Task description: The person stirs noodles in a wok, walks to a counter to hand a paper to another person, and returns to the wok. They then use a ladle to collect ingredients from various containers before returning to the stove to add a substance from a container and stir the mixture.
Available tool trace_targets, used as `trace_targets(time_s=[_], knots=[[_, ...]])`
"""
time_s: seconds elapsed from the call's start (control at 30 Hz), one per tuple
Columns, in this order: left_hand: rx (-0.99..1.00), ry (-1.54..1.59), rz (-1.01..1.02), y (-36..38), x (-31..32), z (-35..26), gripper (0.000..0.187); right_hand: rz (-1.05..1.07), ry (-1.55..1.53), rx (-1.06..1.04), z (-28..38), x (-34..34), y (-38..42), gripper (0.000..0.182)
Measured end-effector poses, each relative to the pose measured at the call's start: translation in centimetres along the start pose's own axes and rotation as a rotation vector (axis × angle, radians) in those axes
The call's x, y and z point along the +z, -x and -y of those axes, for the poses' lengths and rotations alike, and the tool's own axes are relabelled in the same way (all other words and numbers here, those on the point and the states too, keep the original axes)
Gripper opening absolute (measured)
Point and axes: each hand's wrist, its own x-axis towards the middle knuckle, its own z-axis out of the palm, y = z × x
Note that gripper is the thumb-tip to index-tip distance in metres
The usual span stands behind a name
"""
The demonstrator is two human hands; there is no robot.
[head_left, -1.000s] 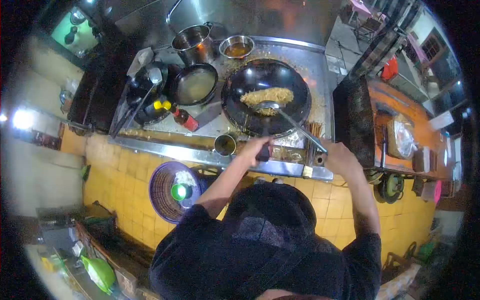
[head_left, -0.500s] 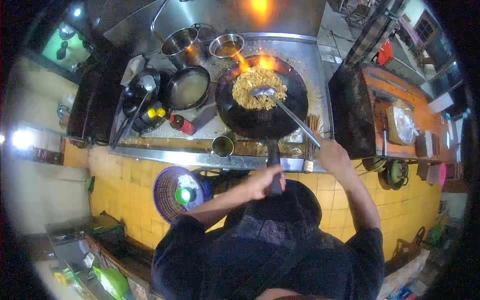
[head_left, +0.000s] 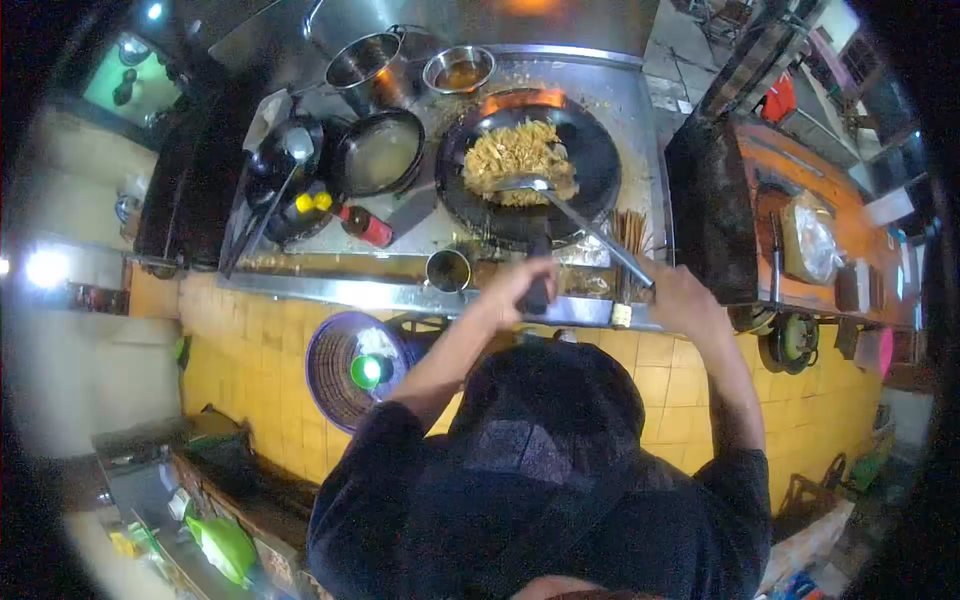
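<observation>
My left hand (head_left: 518,288) is wrapped round the dark handle (head_left: 539,270) of a large black wok (head_left: 597,170) on the stove. A heap of yellow-brown fried food (head_left: 515,152), in small pieces, lies in the wok's middle. My right hand (head_left: 688,302) grips the end of a long-handled metal ladle (head_left: 585,224). The ladle's bowl rests at the near side of the heap, partly in the food. Low orange flame (head_left: 525,98) shows along the wok's far rim.
Left of the wok stand a pan of cloudy liquid (head_left: 382,160), a tall pot (head_left: 362,70), a steel bowl (head_left: 458,82) and a red-labelled bottle (head_left: 366,226). A metal cup (head_left: 447,271) sits near the front edge. A purple basket (head_left: 322,385) is on the floor; a wooden table (head_left: 765,165) stands right.
My left hand and the wok handle have moved forward, away from my body. The food has shifted in the wok, and the flames behind it have sunk. The ladle stays at the food.
</observation>
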Motion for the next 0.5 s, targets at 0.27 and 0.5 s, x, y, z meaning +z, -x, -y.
trace_targets(time_s=[0.27, 0.5], knots=[[-0.039, -0.148, -0.036, 4.6, 3.8, 4.7, 0.023, -0.301, 0.168, 0.017, -0.4, 2.6, -0.8, 0.033], [0.016, -0.008, -0.115, 1.1, 1.0, 3.6, 0.021, -0.186, 0.074, 0.147, -0.2, 2.7, -1.4, 0.057]])
